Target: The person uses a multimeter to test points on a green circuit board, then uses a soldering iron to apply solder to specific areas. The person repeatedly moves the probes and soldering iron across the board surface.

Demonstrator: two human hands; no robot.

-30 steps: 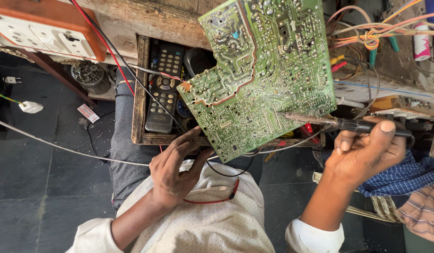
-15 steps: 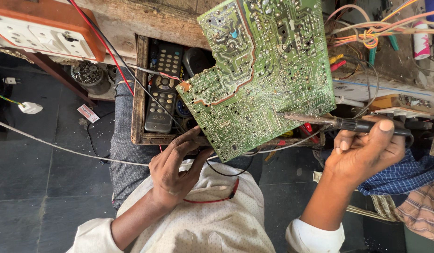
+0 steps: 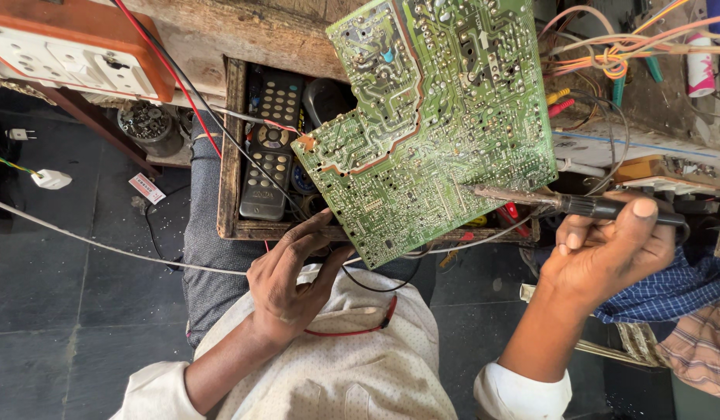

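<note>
A large green circuit board, solder side up, leans over an open wooden drawer. My left hand sits under the board's near corner, its fingers curled at the edge and holding it. My right hand grips a soldering iron by its black handle. The iron's metal tip rests on the board's lower right part.
The drawer holds remote controls and small parts. A white and orange socket board lies at the top left. Coloured wires tangle at the top right. A grey cable runs across the dark tiled floor. Checked cloth lies at the right.
</note>
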